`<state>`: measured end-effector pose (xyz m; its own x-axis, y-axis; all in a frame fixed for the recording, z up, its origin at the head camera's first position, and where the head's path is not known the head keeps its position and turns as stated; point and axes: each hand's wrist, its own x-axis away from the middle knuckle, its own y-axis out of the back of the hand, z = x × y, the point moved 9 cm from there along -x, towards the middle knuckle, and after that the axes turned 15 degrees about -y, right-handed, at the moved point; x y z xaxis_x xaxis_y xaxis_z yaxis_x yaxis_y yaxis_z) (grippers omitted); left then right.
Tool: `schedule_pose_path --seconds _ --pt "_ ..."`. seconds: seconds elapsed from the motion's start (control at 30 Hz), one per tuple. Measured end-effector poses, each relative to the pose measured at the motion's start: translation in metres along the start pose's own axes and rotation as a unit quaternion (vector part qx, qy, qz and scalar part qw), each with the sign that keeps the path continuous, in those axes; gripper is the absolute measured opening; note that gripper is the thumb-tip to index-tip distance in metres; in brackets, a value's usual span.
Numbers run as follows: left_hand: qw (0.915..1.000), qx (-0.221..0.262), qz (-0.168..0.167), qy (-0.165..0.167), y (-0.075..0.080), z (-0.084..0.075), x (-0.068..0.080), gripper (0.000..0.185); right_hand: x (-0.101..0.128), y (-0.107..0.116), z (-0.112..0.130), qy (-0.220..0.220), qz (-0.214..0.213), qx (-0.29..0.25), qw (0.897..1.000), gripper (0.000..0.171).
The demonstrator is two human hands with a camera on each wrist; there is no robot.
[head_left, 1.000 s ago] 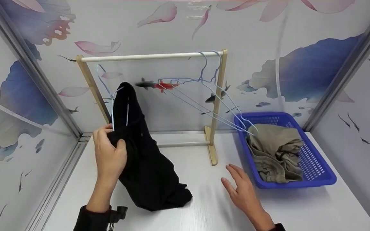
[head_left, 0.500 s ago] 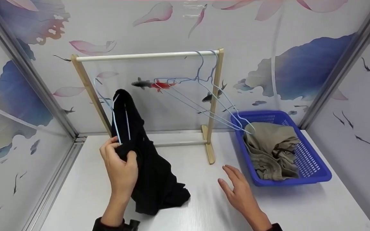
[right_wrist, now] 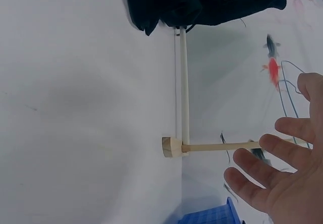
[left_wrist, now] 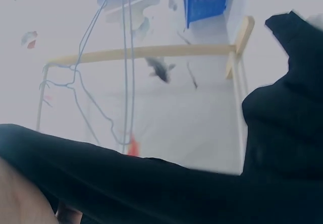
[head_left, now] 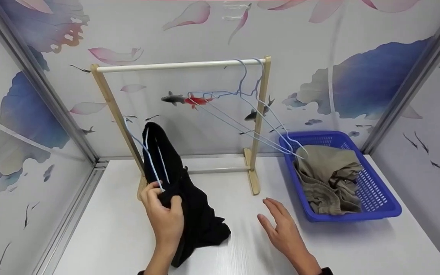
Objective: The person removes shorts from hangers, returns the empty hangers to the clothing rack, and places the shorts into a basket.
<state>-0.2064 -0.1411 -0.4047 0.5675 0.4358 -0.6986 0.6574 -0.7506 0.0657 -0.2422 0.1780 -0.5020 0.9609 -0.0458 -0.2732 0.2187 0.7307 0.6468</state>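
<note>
My left hand (head_left: 164, 217) grips a black garment (head_left: 197, 214) at its edge, with the thumb on the near side. A light blue wire hanger (head_left: 149, 152) runs into the garment at those fingers, and its hook points up and left. The garment's lower end trails toward the table on the right; its exact kind is unclear. In the left wrist view the black cloth (left_wrist: 166, 178) hides most of that hand. My right hand (head_left: 287, 233) hovers over the table, fingers spread and holding nothing, left of the basket's near corner. The right wrist view also has its extended fingers (right_wrist: 257, 168).
A wooden rack with a white rail (head_left: 181, 65) stands at the back. Light blue wire hangers (head_left: 240, 91) hang at its right end, their lower ends reaching over a blue basket (head_left: 382, 208). Khaki clothing (head_left: 329, 164) lies in the basket. Patterned walls enclose the white table (head_left: 101, 229).
My left hand has moved down and to the right, drawing the black garment and its hanger lower, away from the rail. My right hand has hardly moved.
</note>
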Motion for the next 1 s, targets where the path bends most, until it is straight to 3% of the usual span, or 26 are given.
schedule_pose_path --seconds 0.37,0.6,1.0 --pt "0.9991 0.014 -0.039 0.003 -0.010 -0.001 0.027 0.018 0.006 -0.004 0.003 0.007 0.001 -0.006 1.000 0.045" --pt "0.9994 0.003 -0.030 0.016 -0.018 0.004 0.040 0.018 0.009 -0.004 0.002 -0.002 0.000 -0.011 1.000 0.046" --pt "0.9995 -0.010 0.004 -0.030 -0.033 -0.002 0.062 0.025 0.011 -0.005 -0.004 -0.016 0.009 -0.008 1.000 0.046"
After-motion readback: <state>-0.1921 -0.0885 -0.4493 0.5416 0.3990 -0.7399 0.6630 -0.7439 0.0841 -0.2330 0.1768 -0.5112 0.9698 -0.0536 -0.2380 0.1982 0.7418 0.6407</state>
